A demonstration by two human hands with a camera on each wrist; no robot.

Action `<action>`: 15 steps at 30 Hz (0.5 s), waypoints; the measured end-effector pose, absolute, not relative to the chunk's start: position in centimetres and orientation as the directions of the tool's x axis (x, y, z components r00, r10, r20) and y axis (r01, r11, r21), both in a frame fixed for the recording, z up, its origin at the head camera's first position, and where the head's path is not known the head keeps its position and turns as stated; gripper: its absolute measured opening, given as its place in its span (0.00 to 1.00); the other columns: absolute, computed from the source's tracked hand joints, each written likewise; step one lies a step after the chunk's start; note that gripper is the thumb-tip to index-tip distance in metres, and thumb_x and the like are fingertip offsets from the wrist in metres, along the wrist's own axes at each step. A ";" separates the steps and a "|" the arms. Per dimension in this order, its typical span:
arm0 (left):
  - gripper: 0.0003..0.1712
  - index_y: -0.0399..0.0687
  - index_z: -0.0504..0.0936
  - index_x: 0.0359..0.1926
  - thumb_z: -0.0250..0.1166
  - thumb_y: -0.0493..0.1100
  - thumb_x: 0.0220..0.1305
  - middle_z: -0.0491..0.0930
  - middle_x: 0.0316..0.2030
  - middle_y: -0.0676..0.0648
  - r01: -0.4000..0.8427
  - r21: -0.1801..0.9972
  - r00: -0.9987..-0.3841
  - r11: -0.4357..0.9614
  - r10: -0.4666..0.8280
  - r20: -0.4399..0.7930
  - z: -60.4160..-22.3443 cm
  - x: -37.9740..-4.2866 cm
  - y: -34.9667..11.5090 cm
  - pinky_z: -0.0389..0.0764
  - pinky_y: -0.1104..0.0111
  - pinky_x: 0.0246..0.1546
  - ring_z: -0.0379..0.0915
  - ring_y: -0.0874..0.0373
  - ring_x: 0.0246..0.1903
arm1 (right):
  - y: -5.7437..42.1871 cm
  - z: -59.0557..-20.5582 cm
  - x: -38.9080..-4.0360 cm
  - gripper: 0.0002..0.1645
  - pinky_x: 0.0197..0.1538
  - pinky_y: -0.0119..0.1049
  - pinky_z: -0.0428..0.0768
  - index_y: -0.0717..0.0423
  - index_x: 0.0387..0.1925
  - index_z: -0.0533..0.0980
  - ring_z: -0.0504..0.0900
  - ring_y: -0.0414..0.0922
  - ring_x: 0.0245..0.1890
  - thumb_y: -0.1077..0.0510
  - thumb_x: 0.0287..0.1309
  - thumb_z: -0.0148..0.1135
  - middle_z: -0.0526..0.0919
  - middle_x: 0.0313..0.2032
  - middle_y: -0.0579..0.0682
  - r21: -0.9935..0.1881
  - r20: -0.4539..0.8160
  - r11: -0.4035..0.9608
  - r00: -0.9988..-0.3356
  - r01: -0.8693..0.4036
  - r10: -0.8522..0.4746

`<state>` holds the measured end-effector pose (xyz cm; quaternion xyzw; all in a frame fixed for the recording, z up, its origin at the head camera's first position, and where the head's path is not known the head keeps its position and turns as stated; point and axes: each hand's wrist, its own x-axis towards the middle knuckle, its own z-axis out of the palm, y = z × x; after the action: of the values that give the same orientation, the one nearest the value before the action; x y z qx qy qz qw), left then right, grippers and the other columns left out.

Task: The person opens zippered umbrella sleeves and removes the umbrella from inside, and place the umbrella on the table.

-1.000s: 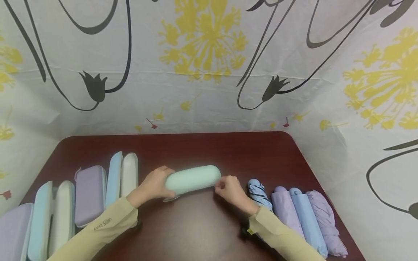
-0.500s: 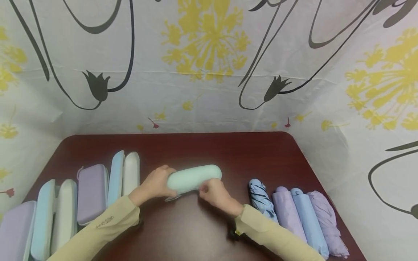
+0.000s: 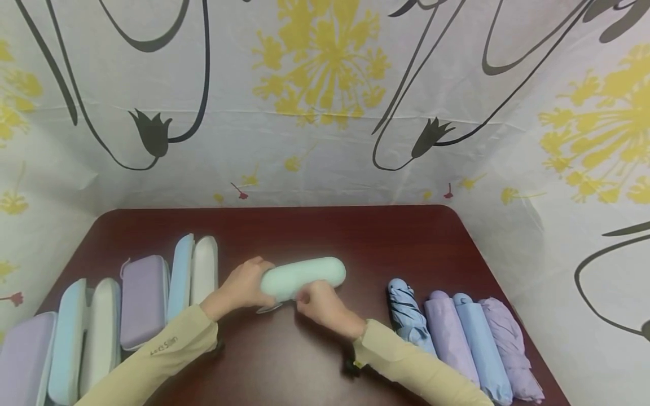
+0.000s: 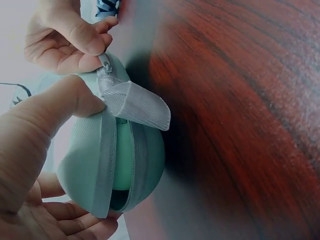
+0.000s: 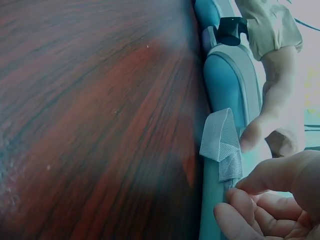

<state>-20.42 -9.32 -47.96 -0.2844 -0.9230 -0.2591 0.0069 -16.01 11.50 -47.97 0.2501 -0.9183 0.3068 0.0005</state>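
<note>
A mint green zip case (image 3: 307,272) lies crosswise near the middle of the table. My left hand (image 3: 244,285) grips its left end, thumb on one side and fingers on the other. At the case's near side, my right hand (image 3: 325,307) pinches the zipper pull (image 4: 105,61) between thumb and forefinger. A grey fabric loop (image 4: 142,106) sticks out close to the pull. In the left wrist view the zip is parted at the end by my left hand, and something mint green (image 4: 122,160) shows in the gap.
Several zip cases stand at the left, among them a lilac one (image 3: 142,299) and a white one (image 3: 203,270). Folded umbrellas lie in a row at the right, such as a blue one (image 3: 484,349). A patterned curtain (image 3: 315,175) hangs behind the dark red table (image 3: 284,361).
My right hand has slid left along the near side of the case, from its right end towards my left hand. My left hand keeps its hold on the left end.
</note>
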 end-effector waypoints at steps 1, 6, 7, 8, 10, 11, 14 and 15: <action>0.35 0.38 0.80 0.43 0.72 0.48 0.26 0.75 0.32 0.48 0.527 0.474 -0.839 0.706 0.522 0.155 -48.0 -20.4 -9.3 0.74 0.65 0.28 0.70 0.58 0.28 | 11.5 -47.9 -16.1 0.05 0.30 0.24 0.74 0.57 0.21 0.80 0.77 0.35 0.23 0.69 0.40 0.63 0.82 0.21 0.45 -0.556 0.152 0.682 -0.865 -0.475 -0.478; 0.37 0.38 0.80 0.45 0.73 0.48 0.26 0.74 0.34 0.48 0.537 0.460 -0.829 0.707 0.544 0.131 -47.9 -20.4 -9.3 0.76 0.63 0.31 0.71 0.57 0.31 | 13.3 -46.7 -17.9 0.04 0.31 0.24 0.75 0.56 0.24 0.81 0.78 0.35 0.24 0.67 0.44 0.63 0.82 0.23 0.45 -0.513 0.236 0.622 -0.794 -0.591 -0.560; 0.38 0.38 0.79 0.46 0.74 0.48 0.26 0.74 0.35 0.48 0.546 0.455 -0.822 0.704 0.555 0.128 -47.9 -20.5 -9.4 0.77 0.62 0.33 0.71 0.57 0.32 | 14.0 -46.2 -18.6 0.04 0.32 0.26 0.76 0.57 0.26 0.81 0.79 0.37 0.26 0.66 0.45 0.63 0.83 0.25 0.46 -0.497 0.264 0.620 -0.786 -0.607 -0.559; 0.38 0.39 0.79 0.47 0.75 0.48 0.27 0.74 0.35 0.48 0.557 0.448 -0.813 0.699 0.568 0.126 -47.8 -20.6 -9.4 0.77 0.62 0.34 0.72 0.56 0.33 | 14.7 -45.8 -19.2 0.04 0.34 0.29 0.77 0.58 0.29 0.81 0.80 0.39 0.28 0.65 0.46 0.64 0.83 0.27 0.47 -0.489 0.285 0.621 -0.785 -0.612 -0.550; 0.39 0.39 0.79 0.48 0.76 0.48 0.27 0.74 0.36 0.48 0.587 0.429 -0.792 0.687 0.598 0.124 -47.5 -20.8 -9.4 0.77 0.61 0.36 0.72 0.55 0.35 | 16.4 -44.9 -20.4 0.10 0.40 0.35 0.78 0.60 0.36 0.81 0.81 0.44 0.35 0.62 0.49 0.66 0.83 0.34 0.50 -0.467 0.273 0.644 -0.792 -0.606 -0.547; 0.39 0.40 0.79 0.48 0.76 0.47 0.27 0.74 0.36 0.48 0.602 0.418 -0.779 0.680 0.615 0.122 -47.3 -21.0 -9.5 0.77 0.60 0.37 0.72 0.55 0.35 | 17.2 -44.6 -20.8 0.14 0.44 0.38 0.77 0.62 0.40 0.80 0.80 0.47 0.40 0.60 0.50 0.66 0.83 0.38 0.52 -0.468 0.237 0.650 -0.794 -0.598 -0.560; 0.40 0.42 0.79 0.49 0.76 0.44 0.26 0.73 0.37 0.48 0.648 0.375 -0.743 0.663 0.659 0.119 -46.8 -21.8 -9.5 0.76 0.60 0.38 0.71 0.54 0.36 | 19.1 -44.4 -21.3 0.21 0.51 0.44 0.73 0.64 0.49 0.76 0.76 0.51 0.49 0.57 0.55 0.65 0.79 0.47 0.55 -0.505 0.049 0.657 -0.779 -0.560 -0.626; 0.39 0.43 0.79 0.49 0.76 0.43 0.26 0.73 0.38 0.48 0.660 0.361 -0.733 0.659 0.669 0.120 -46.7 -22.1 -9.5 0.76 0.60 0.39 0.71 0.54 0.37 | 19.5 -44.5 -21.2 0.23 0.52 0.44 0.73 0.64 0.50 0.75 0.75 0.50 0.50 0.56 0.56 0.64 0.78 0.48 0.55 -0.518 -0.008 0.657 -0.765 -0.548 -0.644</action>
<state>-22.06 -9.54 -46.68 -0.3649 -0.9107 -0.1934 -0.0119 -21.21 19.46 -44.49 0.3292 -0.9052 0.2513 -0.0957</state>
